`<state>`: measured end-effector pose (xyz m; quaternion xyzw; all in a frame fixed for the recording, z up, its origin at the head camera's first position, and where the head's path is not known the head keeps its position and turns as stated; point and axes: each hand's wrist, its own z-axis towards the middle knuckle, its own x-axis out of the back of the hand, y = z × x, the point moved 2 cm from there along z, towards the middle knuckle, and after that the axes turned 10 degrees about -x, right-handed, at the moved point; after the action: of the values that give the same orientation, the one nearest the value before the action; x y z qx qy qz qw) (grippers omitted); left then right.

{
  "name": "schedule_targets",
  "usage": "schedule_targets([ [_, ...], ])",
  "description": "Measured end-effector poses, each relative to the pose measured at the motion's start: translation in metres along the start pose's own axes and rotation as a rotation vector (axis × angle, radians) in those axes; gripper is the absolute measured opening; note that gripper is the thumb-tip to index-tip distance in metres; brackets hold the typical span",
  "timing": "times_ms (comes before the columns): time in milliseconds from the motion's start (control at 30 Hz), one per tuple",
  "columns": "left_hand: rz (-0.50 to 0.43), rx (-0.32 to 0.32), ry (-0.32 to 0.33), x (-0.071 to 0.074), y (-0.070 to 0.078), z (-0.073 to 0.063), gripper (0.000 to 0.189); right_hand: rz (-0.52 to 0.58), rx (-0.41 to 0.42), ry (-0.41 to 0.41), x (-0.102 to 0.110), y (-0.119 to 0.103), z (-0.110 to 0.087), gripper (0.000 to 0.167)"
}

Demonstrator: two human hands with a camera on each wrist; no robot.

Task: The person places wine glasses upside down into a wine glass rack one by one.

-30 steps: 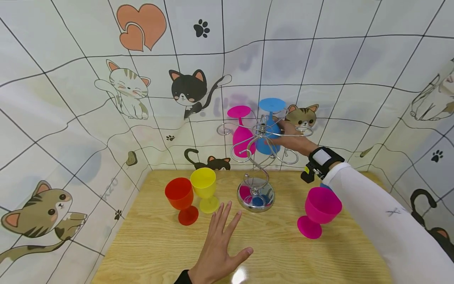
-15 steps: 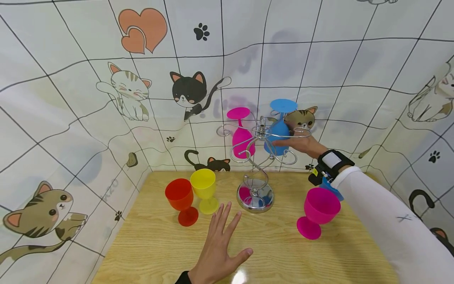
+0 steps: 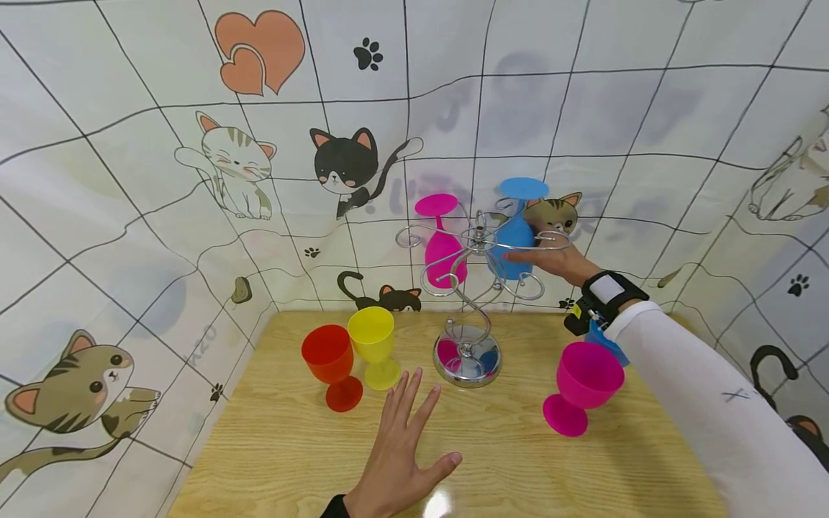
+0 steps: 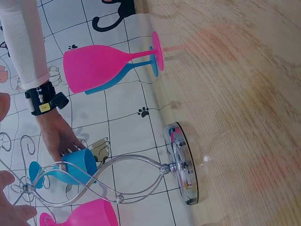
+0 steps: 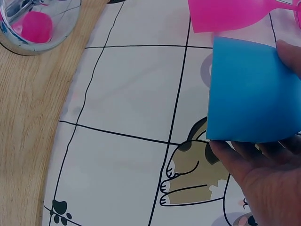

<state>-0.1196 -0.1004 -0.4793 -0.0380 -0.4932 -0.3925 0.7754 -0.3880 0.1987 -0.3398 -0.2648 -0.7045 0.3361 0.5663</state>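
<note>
A silver wire goblet rack (image 3: 476,316) with curled arms and a round mirrored base stands at the back of the table. Upside down at its right rear is a blue goblet (image 3: 516,234), foot upward. My right hand (image 3: 562,260) holds its bowl; in the right wrist view, thumb and fingers lie on opposite sides of the blue bowl (image 5: 256,92). Whether the stem sits in a rack arm I cannot tell. Beside it a pink goblet (image 3: 443,252) hangs inverted from the rack. My left hand (image 3: 401,453) is spread above the front of the table, holding nothing.
Left of the rack, a red goblet (image 3: 328,356) and a yellow goblet (image 3: 372,334) stand upright on the wooden table (image 3: 272,460). A pink goblet (image 3: 588,374) stands at right, partly covering another blue goblet (image 3: 605,342). Cat-patterned cloth (image 3: 363,252) closes off the back and sides.
My right hand has shifted the inverted blue goblet rightward, away from the rack's centre post and the hanging pink goblet. My left hand stays in place.
</note>
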Motion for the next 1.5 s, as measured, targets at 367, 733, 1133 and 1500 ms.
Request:
schedule_targets([
  [367,0.018,-0.002,0.005,-0.002,-0.004,0.001,0.084,0.014,0.028,-0.031,-0.007,0.001,0.008,0.105],
  [733,-0.040,0.052,-0.015,-0.003,-0.003,-0.001,0.085,-0.032,-0.014,-0.035,-0.017,0.002,0.010,0.108],
  [1133,-0.054,0.044,-0.020,-0.003,-0.002,-0.004,0.085,-0.025,0.104,0.020,-0.029,0.003,0.013,0.098],
  [1500,-0.012,0.012,0.003,-0.004,-0.002,-0.004,0.086,0.011,0.053,-0.006,-0.029,0.002,0.015,0.104],
])
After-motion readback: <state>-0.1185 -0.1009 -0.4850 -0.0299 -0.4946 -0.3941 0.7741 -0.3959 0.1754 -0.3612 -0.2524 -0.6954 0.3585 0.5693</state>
